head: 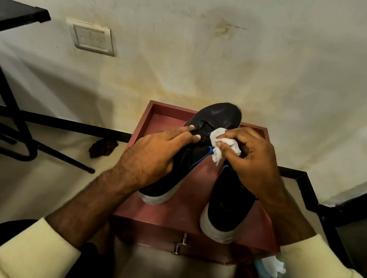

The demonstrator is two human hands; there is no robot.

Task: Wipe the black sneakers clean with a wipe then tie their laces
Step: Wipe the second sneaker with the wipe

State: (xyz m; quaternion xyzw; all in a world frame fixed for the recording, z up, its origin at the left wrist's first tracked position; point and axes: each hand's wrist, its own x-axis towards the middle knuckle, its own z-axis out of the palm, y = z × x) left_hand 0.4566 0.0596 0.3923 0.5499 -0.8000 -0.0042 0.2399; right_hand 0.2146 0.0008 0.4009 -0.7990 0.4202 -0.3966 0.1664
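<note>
**Wipe closes in on sneaker's laces**

A person's left hand (155, 149) grips the tilted black sneaker (220, 115) across its laces, toe pointing away beyond both hands, heel back by the left wrist. The right hand (256, 158), just beside it, pinches a white wipe (217, 139) at the shoe's right side. The second sneaker (227, 207) lies beneath the right hand.

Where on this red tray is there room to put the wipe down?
Bare: the far-left corner of the tray, beside the left sneaker; the strip between it and the right sneaker, toward the heels. Crowded: mid-tray, with left hand, right hand and wipe.
</note>
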